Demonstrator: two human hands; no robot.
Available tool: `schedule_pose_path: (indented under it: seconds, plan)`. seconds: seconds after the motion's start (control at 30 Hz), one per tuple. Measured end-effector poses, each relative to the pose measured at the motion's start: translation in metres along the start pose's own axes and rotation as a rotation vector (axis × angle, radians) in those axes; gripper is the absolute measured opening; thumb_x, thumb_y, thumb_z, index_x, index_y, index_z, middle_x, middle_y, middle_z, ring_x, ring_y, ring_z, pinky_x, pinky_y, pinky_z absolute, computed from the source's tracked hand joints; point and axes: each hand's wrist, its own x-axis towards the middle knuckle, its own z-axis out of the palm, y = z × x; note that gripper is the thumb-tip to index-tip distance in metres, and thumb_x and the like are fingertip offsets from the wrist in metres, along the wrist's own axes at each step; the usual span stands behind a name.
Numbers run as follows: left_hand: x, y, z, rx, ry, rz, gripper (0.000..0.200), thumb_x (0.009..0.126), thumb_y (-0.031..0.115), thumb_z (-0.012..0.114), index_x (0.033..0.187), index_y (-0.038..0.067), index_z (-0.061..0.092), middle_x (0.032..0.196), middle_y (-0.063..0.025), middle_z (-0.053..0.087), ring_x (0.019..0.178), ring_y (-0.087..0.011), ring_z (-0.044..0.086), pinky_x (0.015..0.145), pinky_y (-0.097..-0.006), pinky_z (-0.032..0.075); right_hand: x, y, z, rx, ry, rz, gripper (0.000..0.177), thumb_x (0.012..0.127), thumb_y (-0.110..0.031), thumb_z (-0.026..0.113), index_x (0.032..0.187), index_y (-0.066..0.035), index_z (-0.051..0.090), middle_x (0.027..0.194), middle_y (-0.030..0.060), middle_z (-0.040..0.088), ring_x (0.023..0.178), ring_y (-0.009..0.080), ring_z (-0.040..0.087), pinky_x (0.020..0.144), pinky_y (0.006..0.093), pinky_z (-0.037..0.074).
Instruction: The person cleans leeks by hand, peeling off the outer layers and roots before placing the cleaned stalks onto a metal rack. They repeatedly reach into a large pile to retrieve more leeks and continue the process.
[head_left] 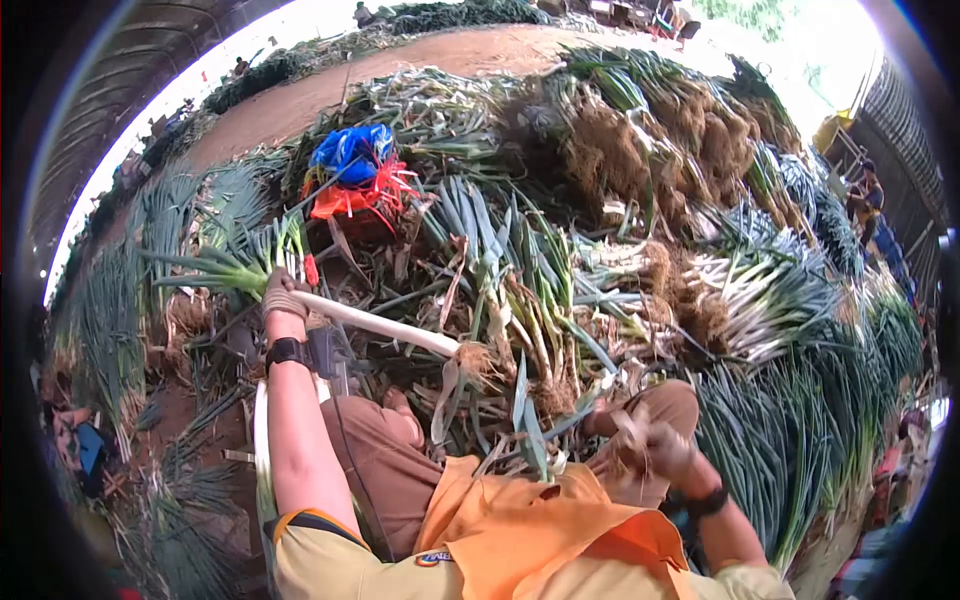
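Observation:
My left hand (284,296), in a dirty glove, is closed round a long leek (385,323) at the base of its green leaves. The leek's white stalk slants down to the right, its roots over the pile in front of my legs. My right hand (665,452), also gloved, is by my right knee with its fingers curled; dry brownish peel (628,440) hangs from it. Blue plastic strips (352,153) and red ties (365,198) lie beyond my left hand. An orange cloth (540,530) covers my lap.
Heaped leeks with brown roots (610,160) rise in front. White-stalked leeks (750,300) and green leaves (790,430) lie at the right, more leeks (105,310) at the left. A person (868,200) is at the far right. Bare ground (440,52) runs behind the heap.

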Motion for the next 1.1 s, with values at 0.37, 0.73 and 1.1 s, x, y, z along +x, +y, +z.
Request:
schedule_pose_path:
  seconds: [0.37, 0.73, 1.1]
  plan:
    - [-0.086, -0.057, 0.084, -0.062, -0.315, -0.156, 0.010, 0.078, 0.009, 0.059, 0.069, 0.011, 0.054, 0.048, 0.0095, 0.032, 0.039, -0.0015, 0.031, 0.037, -0.0150, 0.031, 0.124, -0.053, 0.058, 0.147, -0.188, -0.332, 0.037, 0.085, -0.027, 0.052, 0.117, -0.009, 0.049, 0.098, 0.0017, 0.056, 0.080, 0.0109, 0.050, 0.066, 0.0253, 0.044]
    - [0.018, -0.047, 0.003, 0.154, 0.040, -0.166, 0.031, 0.078, 0.030, 0.058, 0.056, 0.018, 0.040, 0.046, 0.0052, 0.042, 0.035, -0.0092, 0.036, 0.035, -0.0239, 0.034, -0.033, -0.011, 0.033, 0.040, -0.326, -0.159, 0.013, 0.079, -0.016, 0.059, 0.084, -0.004, 0.061, 0.062, 0.0045, 0.057, 0.058, 0.0124, 0.054, 0.051, 0.0285, 0.042]
    - [-0.138, -0.146, 0.205, 0.103, -0.857, -0.376, 0.026, 0.078, 0.035, 0.061, 0.090, 0.014, 0.052, 0.067, -0.0004, 0.054, 0.051, -0.0102, 0.051, 0.044, -0.0241, 0.041, 0.092, -0.008, 0.077, 0.067, 0.200, -0.300, 0.055, 0.071, -0.021, 0.065, 0.121, -0.013, 0.044, 0.091, 0.0053, 0.060, 0.082, 0.0124, 0.054, 0.076, 0.0279, 0.044]
